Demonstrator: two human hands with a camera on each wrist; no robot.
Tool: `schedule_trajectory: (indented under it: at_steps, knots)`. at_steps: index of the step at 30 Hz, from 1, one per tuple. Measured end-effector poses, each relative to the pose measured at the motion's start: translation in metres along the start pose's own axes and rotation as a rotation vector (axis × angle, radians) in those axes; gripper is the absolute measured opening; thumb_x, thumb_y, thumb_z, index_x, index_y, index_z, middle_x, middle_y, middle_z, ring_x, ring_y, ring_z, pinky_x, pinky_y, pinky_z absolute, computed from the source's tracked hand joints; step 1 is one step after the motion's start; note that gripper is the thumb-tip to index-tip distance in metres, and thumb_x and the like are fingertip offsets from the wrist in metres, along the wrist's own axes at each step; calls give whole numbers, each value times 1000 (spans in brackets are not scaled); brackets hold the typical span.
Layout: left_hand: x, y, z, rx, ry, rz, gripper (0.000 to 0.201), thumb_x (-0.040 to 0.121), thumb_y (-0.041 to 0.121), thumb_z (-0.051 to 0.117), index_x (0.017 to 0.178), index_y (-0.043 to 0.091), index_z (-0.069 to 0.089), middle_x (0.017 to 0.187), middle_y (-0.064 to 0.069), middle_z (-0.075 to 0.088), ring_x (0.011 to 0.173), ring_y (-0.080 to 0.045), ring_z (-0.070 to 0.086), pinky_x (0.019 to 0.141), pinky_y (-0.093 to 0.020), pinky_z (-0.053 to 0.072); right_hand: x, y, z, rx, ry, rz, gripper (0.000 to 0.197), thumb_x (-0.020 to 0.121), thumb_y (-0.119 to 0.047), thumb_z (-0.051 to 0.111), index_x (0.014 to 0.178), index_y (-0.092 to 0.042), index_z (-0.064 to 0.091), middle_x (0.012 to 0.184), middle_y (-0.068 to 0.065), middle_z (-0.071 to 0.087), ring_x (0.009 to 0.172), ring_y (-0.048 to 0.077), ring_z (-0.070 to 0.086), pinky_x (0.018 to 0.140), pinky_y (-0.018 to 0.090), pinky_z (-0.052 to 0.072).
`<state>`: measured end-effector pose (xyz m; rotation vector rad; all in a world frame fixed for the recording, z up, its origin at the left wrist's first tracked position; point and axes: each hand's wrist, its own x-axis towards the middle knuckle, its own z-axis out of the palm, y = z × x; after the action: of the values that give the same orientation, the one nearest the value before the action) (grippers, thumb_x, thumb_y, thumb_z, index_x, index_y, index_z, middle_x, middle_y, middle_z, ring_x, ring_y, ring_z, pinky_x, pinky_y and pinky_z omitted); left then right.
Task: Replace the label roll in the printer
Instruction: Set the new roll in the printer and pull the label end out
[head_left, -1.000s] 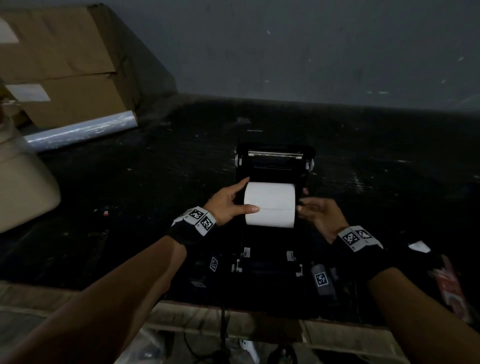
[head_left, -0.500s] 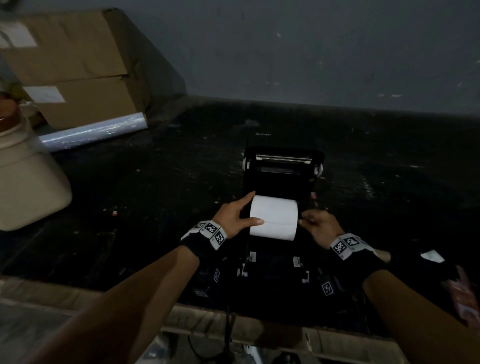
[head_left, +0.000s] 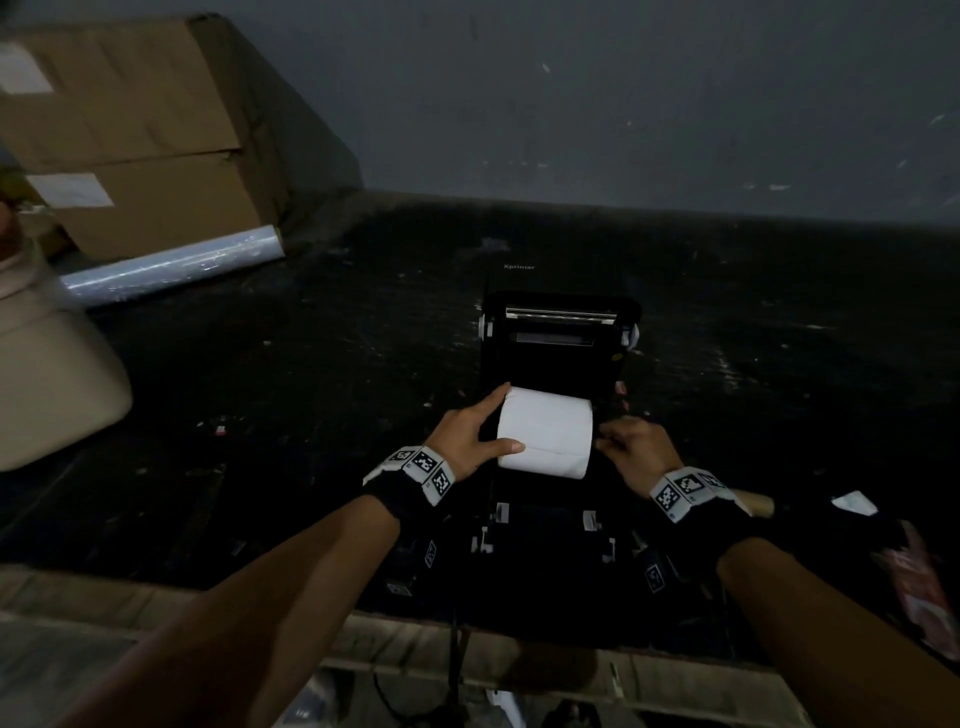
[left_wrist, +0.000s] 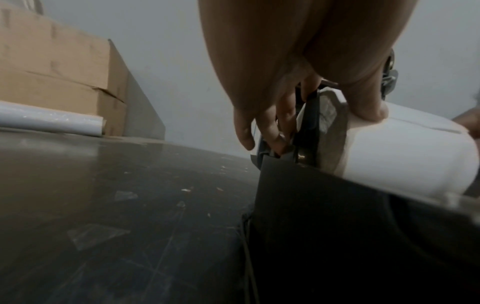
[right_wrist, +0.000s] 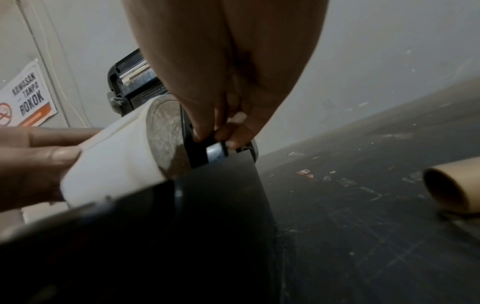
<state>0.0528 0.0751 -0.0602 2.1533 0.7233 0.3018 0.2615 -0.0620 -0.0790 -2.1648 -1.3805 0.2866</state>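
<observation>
At far left stand cardboard boxes (head_left: 119, 130). The left hand (head_left: 470, 439) holds the white label roll (head_left: 545, 439) sitting in the open printer (head_left: 558, 353). The right hand (head_left: 636, 449) pinches a black side guide (right_wrist: 205, 151). Only the right wrist view shows an empty core (right_wrist: 451, 185) on the dark table (head_left: 311, 364).

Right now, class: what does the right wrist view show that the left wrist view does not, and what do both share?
Only the right wrist view: a no-smoking sign, an empty cardboard core, and the right hand pinching the black roll guide.

Only the left wrist view: cardboard boxes and a stretch-film roll.

Both: the white label roll sitting in the open printer, with the left hand holding it.
</observation>
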Motion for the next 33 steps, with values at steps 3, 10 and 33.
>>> schedule_trajectory:
  at_steps: [3,10,33]
  knots:
    - [-1,-2,1,4,2,-3,82,81,30,68,147,25,19,147,-8,42,135,-18,39,103,-11,22,-2,1,1,-4,17,-4,21,82,-6,62,100,4,68,103,23,68,96,32,63,80,19,35]
    - [-5,2,4,37,14,23,81,81,30,68,147,22,20,146,-10,43,135,-20,40,99,-6,21,-7,-2,1,-79,-34,-62,16,79,-4,61,90,7,67,94,27,64,88,35,62,71,23,33]
    - [-18,0,19,100,75,-24,70,76,34,73,136,11,44,137,-12,54,125,-22,51,99,-13,30,-12,-12,-9,-174,-144,-65,19,84,-9,52,93,4,61,101,19,59,95,32,59,84,33,45]
